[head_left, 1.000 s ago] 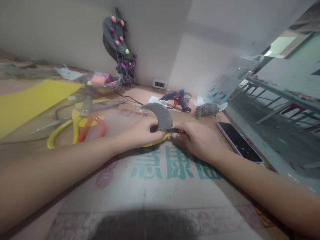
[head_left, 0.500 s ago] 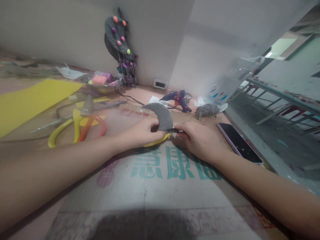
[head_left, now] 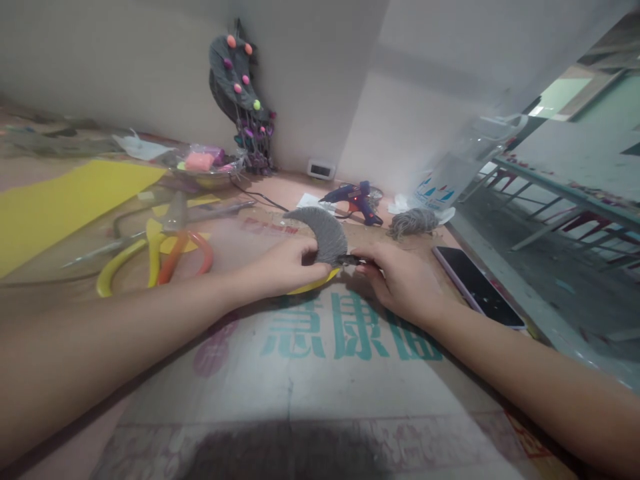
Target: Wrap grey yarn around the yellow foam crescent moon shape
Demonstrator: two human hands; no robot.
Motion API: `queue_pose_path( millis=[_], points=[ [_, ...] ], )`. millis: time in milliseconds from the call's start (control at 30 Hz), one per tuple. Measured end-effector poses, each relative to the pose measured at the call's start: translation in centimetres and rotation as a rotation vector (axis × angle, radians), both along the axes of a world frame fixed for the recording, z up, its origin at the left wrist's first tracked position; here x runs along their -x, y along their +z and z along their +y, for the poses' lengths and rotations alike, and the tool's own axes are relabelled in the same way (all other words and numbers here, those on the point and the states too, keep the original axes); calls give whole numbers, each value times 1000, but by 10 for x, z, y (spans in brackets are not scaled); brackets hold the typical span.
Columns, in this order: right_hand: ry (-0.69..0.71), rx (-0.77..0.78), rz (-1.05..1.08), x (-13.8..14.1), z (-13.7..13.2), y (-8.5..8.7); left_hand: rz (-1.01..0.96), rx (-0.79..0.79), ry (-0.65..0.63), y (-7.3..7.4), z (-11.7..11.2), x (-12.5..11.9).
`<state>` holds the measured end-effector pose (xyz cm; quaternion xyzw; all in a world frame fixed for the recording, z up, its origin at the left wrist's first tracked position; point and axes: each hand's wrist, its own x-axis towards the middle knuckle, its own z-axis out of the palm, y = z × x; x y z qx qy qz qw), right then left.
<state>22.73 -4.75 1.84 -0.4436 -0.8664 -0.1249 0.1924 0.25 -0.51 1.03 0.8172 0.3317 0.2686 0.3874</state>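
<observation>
A crescent shape point(head_left: 323, 233) wrapped in grey yarn, with bare yellow showing at its lower tip, stands on the cardboard sheet point(head_left: 320, 373). My left hand point(head_left: 285, 267) is closed on the crescent's inner edge. My right hand point(head_left: 400, 280) pinches a dark strand of yarn right at the crescent's lower right edge.
Yellow and orange scissors point(head_left: 155, 257) lie to the left beside a yellow sheet point(head_left: 60, 200). A blue glue gun point(head_left: 355, 197) and a grey yarn bundle point(head_left: 413, 220) sit behind the hands. A phone point(head_left: 475, 283) lies at the right. A grey decorated ornament point(head_left: 240, 87) leans in the corner.
My right hand has shifted slightly, its fingers curling a little at the crescent's edge. The left hand and crescent stay in place.
</observation>
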Motion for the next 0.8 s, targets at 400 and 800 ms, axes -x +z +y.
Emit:
queue_pose_path(
  millis=[400,800],
  points=[
    [91,-113,-71,2,3,0,2,25,-4,-1,1,-1],
    [49,-61,-5,1,0,-2,-9,-1,-29,-2,2,0]
  ],
)
